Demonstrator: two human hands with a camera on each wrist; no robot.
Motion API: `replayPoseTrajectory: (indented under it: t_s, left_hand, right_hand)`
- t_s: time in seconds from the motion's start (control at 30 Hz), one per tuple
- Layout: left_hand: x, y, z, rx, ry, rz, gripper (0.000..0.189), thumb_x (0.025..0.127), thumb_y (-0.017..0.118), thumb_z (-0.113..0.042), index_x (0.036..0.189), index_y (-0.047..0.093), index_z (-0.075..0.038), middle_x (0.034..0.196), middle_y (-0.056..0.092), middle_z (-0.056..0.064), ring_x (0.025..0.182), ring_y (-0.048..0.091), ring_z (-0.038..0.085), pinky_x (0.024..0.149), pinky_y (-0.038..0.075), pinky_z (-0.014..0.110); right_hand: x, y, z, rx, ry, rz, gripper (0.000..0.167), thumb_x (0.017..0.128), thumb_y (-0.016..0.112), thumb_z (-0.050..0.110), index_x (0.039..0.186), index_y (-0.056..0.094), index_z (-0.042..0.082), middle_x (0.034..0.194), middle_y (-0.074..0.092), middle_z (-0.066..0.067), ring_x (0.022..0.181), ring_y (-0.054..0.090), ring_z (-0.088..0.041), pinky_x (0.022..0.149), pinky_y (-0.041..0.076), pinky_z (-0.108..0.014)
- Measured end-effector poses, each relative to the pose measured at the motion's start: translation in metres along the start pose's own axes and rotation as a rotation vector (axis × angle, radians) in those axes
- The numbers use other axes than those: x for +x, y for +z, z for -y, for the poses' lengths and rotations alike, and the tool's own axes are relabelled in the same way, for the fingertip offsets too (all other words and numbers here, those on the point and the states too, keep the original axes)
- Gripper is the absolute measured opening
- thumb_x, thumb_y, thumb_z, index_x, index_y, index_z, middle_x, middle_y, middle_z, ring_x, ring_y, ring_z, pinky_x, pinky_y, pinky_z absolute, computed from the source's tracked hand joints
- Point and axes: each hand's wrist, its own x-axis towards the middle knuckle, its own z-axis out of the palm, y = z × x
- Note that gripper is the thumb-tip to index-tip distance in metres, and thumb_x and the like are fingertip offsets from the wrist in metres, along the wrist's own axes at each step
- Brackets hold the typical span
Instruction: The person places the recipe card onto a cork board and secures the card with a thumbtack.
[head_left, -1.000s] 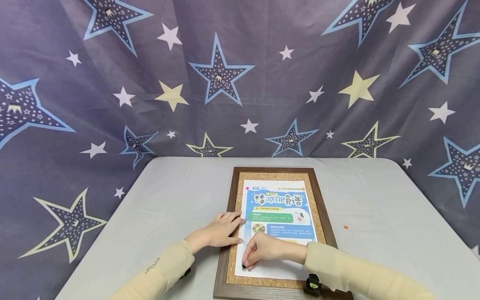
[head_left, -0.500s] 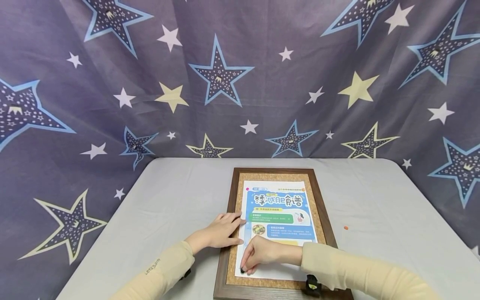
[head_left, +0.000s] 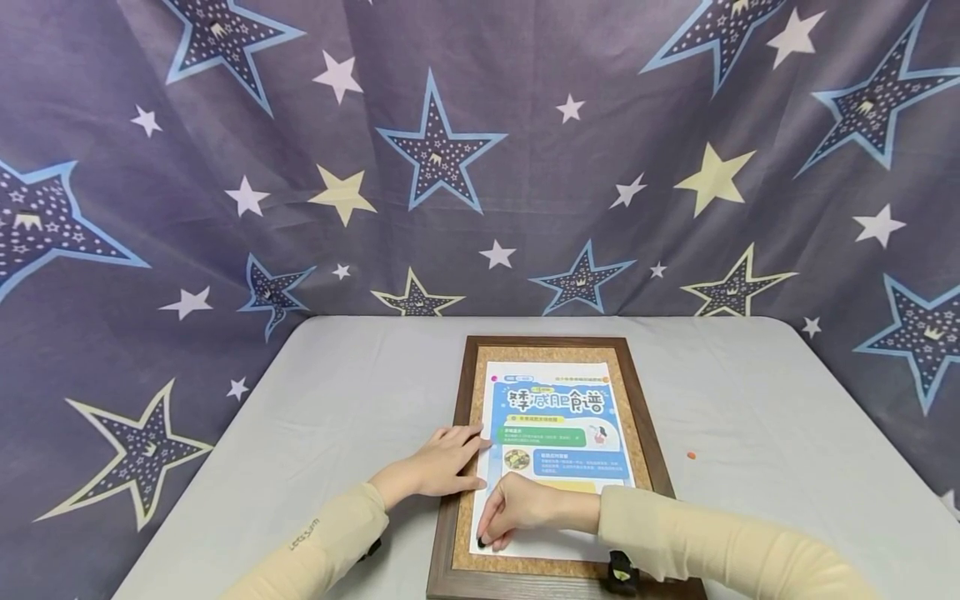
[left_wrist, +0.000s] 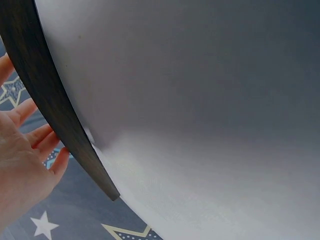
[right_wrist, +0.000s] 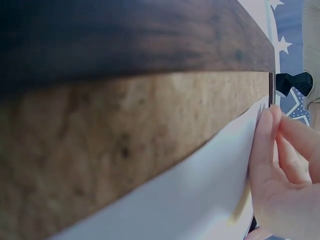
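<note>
A printed poster (head_left: 551, 417) with blue and green blocks lies on a cork board (head_left: 540, 567) in a dark wooden frame (head_left: 655, 437). My right hand (head_left: 517, 510) pinches a small black push pin (head_left: 482, 543) at the poster's lower left corner. In the right wrist view the right hand's fingertips (right_wrist: 270, 117) meet at the paper's corner, and the pin is hidden there. My left hand (head_left: 442, 461) rests with spread fingers across the frame's left side and the poster's edge. A pink pin (head_left: 494, 378) and an orange pin (head_left: 606, 379) sit at the poster's upper corners.
A small orange piece (head_left: 692, 456) lies on the grey tablecloth (head_left: 780, 433) right of the frame. A curtain (head_left: 480, 225) with stars hangs behind the table. A black wrist device (head_left: 622, 571) is on the right wrist, over the frame's lower edge.
My right hand has shifted slightly down and left with the black push pin, closer to the poster's lower left corner. The left hand has stayed in place.
</note>
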Motion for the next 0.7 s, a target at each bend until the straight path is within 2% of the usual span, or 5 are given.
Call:
replayPoseTrajectory:
  t_s: [0.47,0.7]
  left_hand:
    - [0.0011,0.0014,0.0006,-0.001,0.001,-0.003,0.058,0.086,0.050,-0.045,0.131,0.041,-0.010,0.141,0.027,0.013,0.128,0.025,0.026,0.101,0.020,0.044]
    - [0.0011,0.0019,0.0013,-0.005,0.004,-0.004,0.058,0.086,0.050,-0.045,0.131,0.041,-0.010,0.141,0.027,0.014,0.129,0.025,0.026,0.101,0.020,0.044]
  right_hand:
    - [-0.0021,0.0001,0.0008,-0.009,-0.024,-0.015,0.006,0.072,0.059,-0.013,0.074,0.065,-0.014,0.068,0.063,-0.026,0.046,0.055,-0.006,0.052,0.051,-0.025]
    - [-0.0017,0.0012,-0.0008,-0.070,-0.050,-0.031,0.007,0.072,0.059,-0.013,0.071,0.065,-0.012,0.065,0.063,-0.024,0.045,0.054,-0.005,0.050,0.049,-0.021]
